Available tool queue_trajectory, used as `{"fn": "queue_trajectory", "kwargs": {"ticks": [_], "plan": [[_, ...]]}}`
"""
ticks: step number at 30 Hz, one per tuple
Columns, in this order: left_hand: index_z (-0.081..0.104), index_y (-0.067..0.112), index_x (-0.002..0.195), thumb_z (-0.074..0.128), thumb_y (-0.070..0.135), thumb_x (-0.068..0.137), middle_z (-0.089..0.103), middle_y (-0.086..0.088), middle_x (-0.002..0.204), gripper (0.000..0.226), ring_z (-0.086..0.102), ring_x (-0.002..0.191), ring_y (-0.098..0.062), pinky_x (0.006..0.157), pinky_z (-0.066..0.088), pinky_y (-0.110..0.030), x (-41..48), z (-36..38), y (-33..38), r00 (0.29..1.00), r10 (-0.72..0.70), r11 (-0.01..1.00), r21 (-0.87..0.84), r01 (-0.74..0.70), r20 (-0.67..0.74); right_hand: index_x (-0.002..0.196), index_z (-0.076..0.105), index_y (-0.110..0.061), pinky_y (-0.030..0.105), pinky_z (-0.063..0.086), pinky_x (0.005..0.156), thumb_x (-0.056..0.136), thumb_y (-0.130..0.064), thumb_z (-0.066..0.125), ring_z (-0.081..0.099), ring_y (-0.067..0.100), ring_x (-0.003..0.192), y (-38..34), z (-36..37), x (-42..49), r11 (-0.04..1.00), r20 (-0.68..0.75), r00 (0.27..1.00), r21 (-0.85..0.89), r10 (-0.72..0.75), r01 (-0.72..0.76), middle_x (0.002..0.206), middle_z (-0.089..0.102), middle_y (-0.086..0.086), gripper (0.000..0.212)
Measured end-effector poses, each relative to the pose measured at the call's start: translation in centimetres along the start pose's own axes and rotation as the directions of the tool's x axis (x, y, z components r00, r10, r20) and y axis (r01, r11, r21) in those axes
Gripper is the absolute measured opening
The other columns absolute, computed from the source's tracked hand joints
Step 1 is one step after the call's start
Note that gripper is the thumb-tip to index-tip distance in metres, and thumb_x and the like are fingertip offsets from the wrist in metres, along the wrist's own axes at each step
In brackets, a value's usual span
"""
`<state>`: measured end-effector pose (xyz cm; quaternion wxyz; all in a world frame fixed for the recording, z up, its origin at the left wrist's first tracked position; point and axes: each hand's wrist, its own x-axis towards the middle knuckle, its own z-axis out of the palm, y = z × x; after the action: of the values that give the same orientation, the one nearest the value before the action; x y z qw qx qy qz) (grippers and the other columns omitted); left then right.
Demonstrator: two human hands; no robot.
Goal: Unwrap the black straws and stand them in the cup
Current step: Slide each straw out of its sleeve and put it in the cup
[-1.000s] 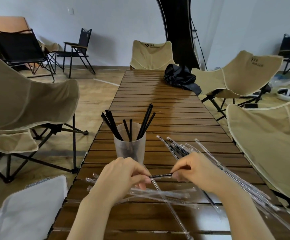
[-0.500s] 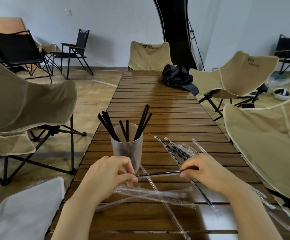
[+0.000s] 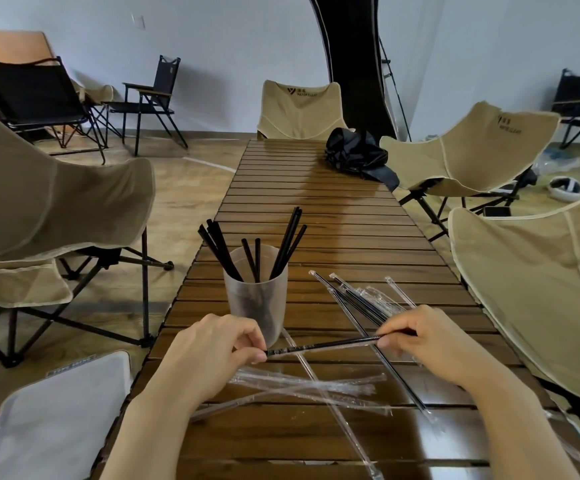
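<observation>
A black straw (image 3: 323,345) stretches between my hands just in front of the frosted cup (image 3: 255,299). My left hand (image 3: 212,351) pinches its left end, and my right hand (image 3: 430,341) pinches the right end, where clear wrapper still covers it. Several black straws (image 3: 281,247) stand in the cup. Wrapped straws (image 3: 361,299) lie in a pile to the right of the cup. Empty clear wrappers (image 3: 305,386) lie on the wooden slat table (image 3: 316,209) under my hands.
A black bag (image 3: 357,154) lies at the table's far right. Beige folding chairs (image 3: 39,202) stand on both sides and at the far end. A grey cushion (image 3: 56,420) is at my lower left.
My hands have drawn apart, the right one sliding right, so more bare black straw shows between them. The view has shifted slightly.
</observation>
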<state>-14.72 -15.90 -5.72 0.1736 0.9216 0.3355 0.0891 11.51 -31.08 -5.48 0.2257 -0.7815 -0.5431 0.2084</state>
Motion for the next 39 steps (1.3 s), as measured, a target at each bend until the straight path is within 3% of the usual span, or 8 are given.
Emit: {"fn": "queue_trajectory", "kwargs": {"ticks": [6,19,24,27,30,33,36,39], "plan": [[0.059,0.043,0.075,0.063,0.048,0.083,0.062,0.025,0.075,0.011,0.056,0.073,0.009,0.056,0.035,-0.01,-0.3,-0.4,-0.4,0.991,-0.074,0.997,0.011,0.076,-0.112,0.083,0.072,-0.025,0.008,0.042,0.058,0.094,-0.019,0.057,0.049,-0.004,0.049,0.1,-0.2,-0.1,0.999,0.022,0.999,0.018,-0.032,0.032,0.054,0.056,-0.013,0.019],[0.058,0.044,0.076,0.064,0.047,0.083,0.06,0.023,0.075,0.01,0.053,0.072,0.006,0.068,0.042,-0.022,-1.0,-1.2,-0.6,0.953,-0.206,0.975,0.042,0.22,-0.223,0.064,0.058,-0.043,0.014,0.038,0.051,0.097,-0.016,0.052,0.043,-0.001,0.043,0.7,-0.6,-0.6,1.0,-0.022,1.0,-0.003,0.016,-0.016,0.046,0.051,-0.015,0.043],[0.051,0.046,0.081,0.061,0.043,0.087,0.06,0.023,0.084,0.012,0.058,0.08,0.006,0.083,0.05,-0.026,-1.4,-1.4,-1.8,0.982,-0.167,0.985,0.018,0.169,-0.086,0.099,0.072,-0.023,0.009,0.04,0.05,0.096,-0.019,0.053,0.047,-0.003,0.04,1.9,-0.9,-0.9,0.993,-0.145,0.984,-0.056,0.1,-0.109,0.042,0.054,-0.016,0.02],[0.055,0.046,0.09,0.056,0.04,0.09,0.06,0.024,0.086,0.006,0.056,0.083,0.009,0.077,0.048,-0.016,-1.0,-0.6,-0.9,0.996,-0.052,0.996,-0.067,0.056,0.069,0.112,0.067,-0.023,0.009,0.041,0.055,0.093,-0.026,0.059,0.057,-0.007,0.057,1.2,-0.3,-0.7,0.99,-0.099,0.986,-0.034,0.134,-0.138,0.061,0.064,-0.011,0.021],[0.059,0.046,0.097,0.053,0.039,0.093,0.062,0.023,0.084,0.01,0.057,0.081,0.009,0.071,0.043,-0.011,-0.5,-0.2,-0.6,0.994,0.001,0.997,-0.073,0.007,0.106,0.128,0.053,-0.023,0.017,0.042,0.073,0.087,-0.037,0.065,0.061,0.006,0.086,0.7,0.0,-0.5,0.978,-0.136,0.969,0.017,0.207,-0.206,0.1,0.069,-0.005,0.045],[0.061,0.044,0.094,0.052,0.038,0.094,0.063,0.023,0.084,0.011,0.057,0.081,0.007,0.068,0.04,-0.009,-0.3,-0.3,-0.8,0.995,-0.007,0.998,-0.057,0.012,0.097,0.142,0.034,-0.031,0.028,0.042,0.087,0.083,-0.036,0.07,0.057,0.015,0.105,0.4,-0.4,-0.5,0.976,-0.195,0.956,0.038,0.218,-0.214,0.115,0.061,-0.007,0.069],[0.06,0.044,0.09,0.052,0.039,0.094,0.063,0.022,0.082,0.01,0.058,0.08,0.006,0.069,0.044,-0.012,-0.5,-0.3,-1.0,0.998,-0.02,0.999,-0.04,0.022,0.053,0.125,0.054,-0.041,0.032,0.043,0.098,0.082,-0.031,0.072,0.055,0.011,0.111,0.4,-0.7,-0.5,0.987,-0.172,0.98,-0.105,0.101,-0.12,0.114,0.059,-0.016,0.048],[0.06,0.043,0.09,0.052,0.041,0.093,0.061,0.023,0.083,0.008,0.056,0.08,0.007,0.067,0.04,-0.01,-0.6,-0.1,-0.9,0.998,-0.007,0.999,-0.041,0.009,0.057,0.089,0.075,-0.03,0.004,0.041,0.072,0.088,-0.019,0.066,0.063,-0.006,0.08,0.2,-0.6,-0.3,0.995,-0.13,0.991,-0.1,0.011,-0.024,0.075,0.069,-0.024,0.014]]}}
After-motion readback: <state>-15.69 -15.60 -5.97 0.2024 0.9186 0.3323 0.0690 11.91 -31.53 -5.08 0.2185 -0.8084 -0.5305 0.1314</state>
